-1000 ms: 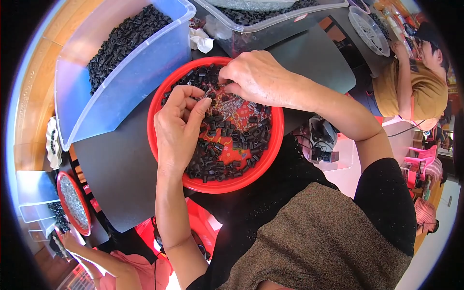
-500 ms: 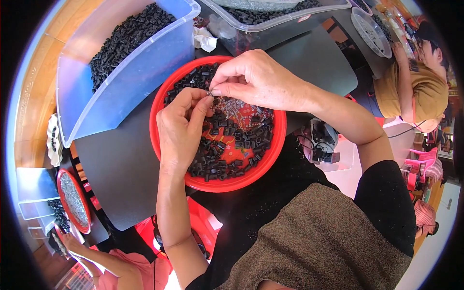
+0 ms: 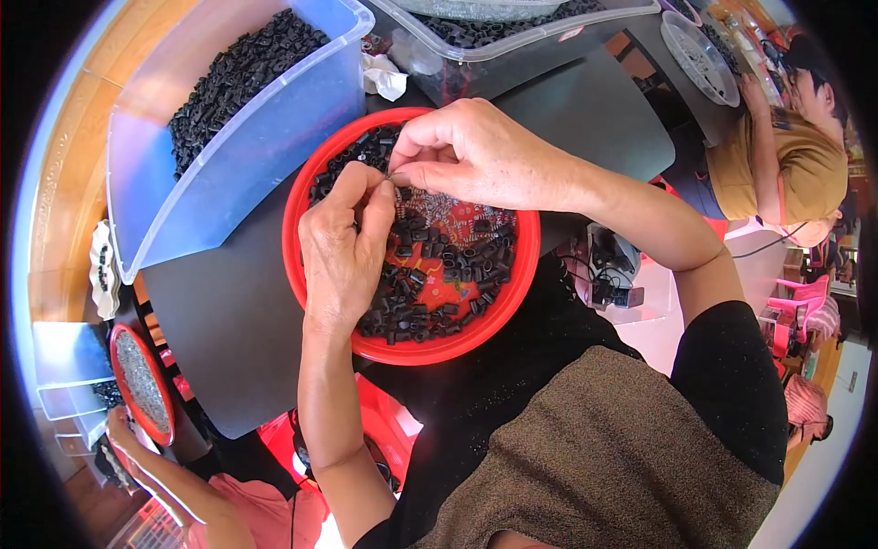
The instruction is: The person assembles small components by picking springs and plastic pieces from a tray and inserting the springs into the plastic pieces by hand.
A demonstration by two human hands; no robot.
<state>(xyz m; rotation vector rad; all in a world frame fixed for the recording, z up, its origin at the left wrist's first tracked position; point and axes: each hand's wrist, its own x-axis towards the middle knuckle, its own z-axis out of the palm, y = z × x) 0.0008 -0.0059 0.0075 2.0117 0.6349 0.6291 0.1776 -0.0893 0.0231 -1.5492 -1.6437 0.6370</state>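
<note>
Above a round red basin (image 3: 506,318), my left hand (image 3: 340,247) and my right hand (image 3: 489,160) meet fingertip to fingertip. Each pinches with thumb and forefinger at one spot, where a tiny dark bit peeks out; the fingers hide its shape. Inside the basin lie many short black tubular plastic pieces (image 3: 468,263), mostly along the near and right side. Small silvery metal bits (image 3: 448,207) are spread over the patterned red bottom behind them, partly covered by my right hand.
A bluish clear bin (image 3: 274,151) heaped with black pieces stands at the back left; another clear bin (image 3: 512,69) is behind the basin. A crumpled white tissue (image 3: 384,78) lies between them. Co-workers sit at right (image 3: 777,174) and lower left, near a red tray (image 3: 142,380) of silvery bits.
Both my hands have shifted very slightly left, fingertips still together. The co-worker's hand at lower left has moved up toward the black pieces.
</note>
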